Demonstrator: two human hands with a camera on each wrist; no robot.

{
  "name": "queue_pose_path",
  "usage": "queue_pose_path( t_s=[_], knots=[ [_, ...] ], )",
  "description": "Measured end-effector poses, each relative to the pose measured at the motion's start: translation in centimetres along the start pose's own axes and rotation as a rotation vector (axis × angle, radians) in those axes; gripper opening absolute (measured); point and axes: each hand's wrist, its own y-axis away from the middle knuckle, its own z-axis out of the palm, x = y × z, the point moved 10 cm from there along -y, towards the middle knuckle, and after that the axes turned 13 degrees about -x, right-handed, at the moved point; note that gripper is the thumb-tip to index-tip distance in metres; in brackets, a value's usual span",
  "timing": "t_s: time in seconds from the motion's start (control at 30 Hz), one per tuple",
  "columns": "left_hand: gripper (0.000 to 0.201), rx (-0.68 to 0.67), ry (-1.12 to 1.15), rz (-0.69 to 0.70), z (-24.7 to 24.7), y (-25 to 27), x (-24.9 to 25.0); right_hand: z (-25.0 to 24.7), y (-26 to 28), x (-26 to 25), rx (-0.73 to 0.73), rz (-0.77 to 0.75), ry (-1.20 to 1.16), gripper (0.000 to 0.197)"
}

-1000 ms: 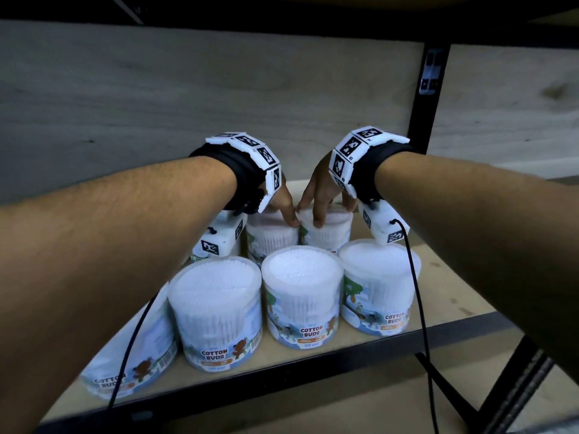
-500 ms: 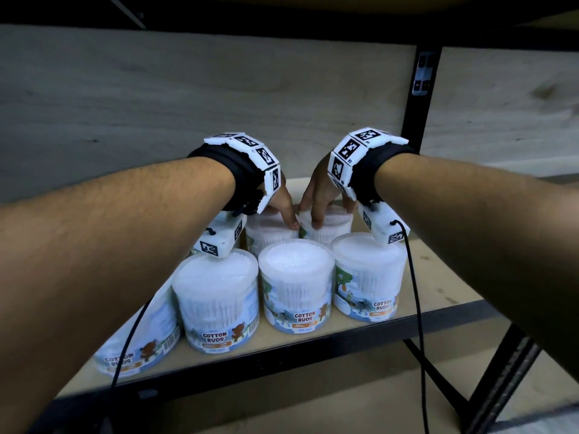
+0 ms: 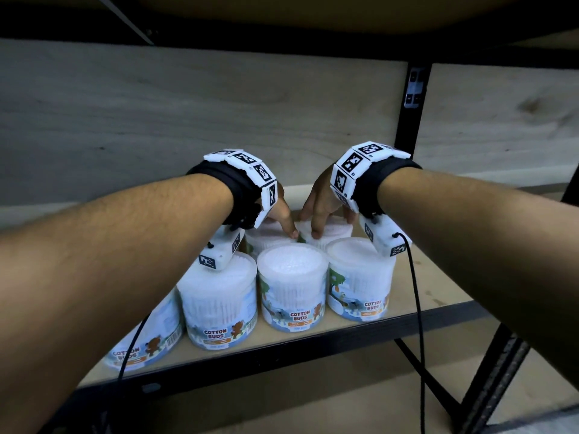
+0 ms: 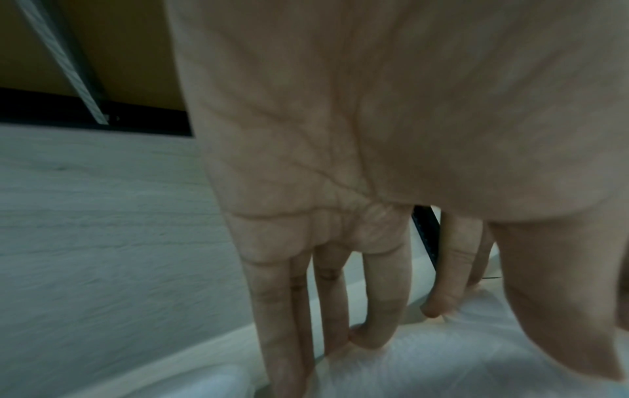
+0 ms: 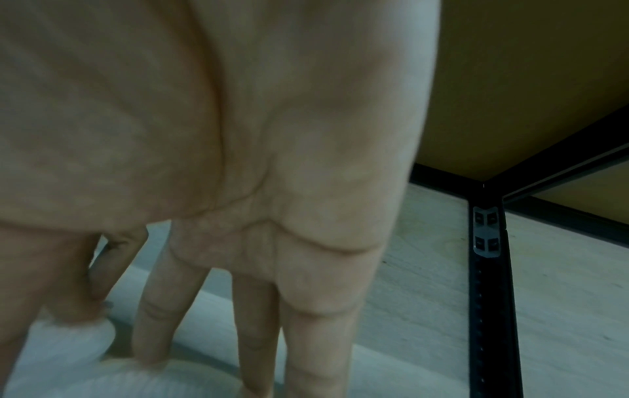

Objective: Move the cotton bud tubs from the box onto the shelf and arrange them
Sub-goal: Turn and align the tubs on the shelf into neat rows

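Several clear cotton bud tubs stand on the wooden shelf (image 3: 434, 278). The front row runs from one tub half hidden under my left arm (image 3: 147, 350) to the right-hand tub (image 3: 360, 277). Behind them stand two more. My left hand (image 3: 282, 216) grips the back left tub (image 3: 266, 238) from above, fingers down its far side (image 4: 282, 309), thumb at the near edge. My right hand (image 3: 319, 208) holds the back right tub (image 3: 330, 233) the same way, its fingers (image 5: 306, 336) reaching past the lid (image 5: 177, 382).
A pale wood panel (image 3: 188, 120) closes the back of the shelf, close behind my fingers. A black upright post (image 3: 410, 114) stands at the right, and the upper shelf (image 3: 313, 14) hangs overhead. Bare board lies right of the tubs. Black cables (image 3: 416, 308) dangle from both wrists.
Both hands stay on the two back tubs in the same spots. Only my view has shifted a little, so the shelf sits slightly higher in the picture.
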Motion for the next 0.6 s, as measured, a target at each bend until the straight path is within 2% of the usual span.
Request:
queue_pose_path(
  t_s=[0.2,0.47,0.6],
  knots=[
    [0.05,-0.001,0.017,0.037,0.1,-0.3,0.3,0.5,0.4,0.0,-0.016,0.025,0.053,0.063],
    [0.044,-0.027,0.155,0.063,0.5,-0.5,-0.4,0.2,1.1,0.3,0.06,0.05,0.024,0.065],
    [0.052,-0.008,0.216,0.1,0.5,-0.3,-1.1,0.2,2.0,0.4,0.094,0.051,0.019,0.064]
  ],
)
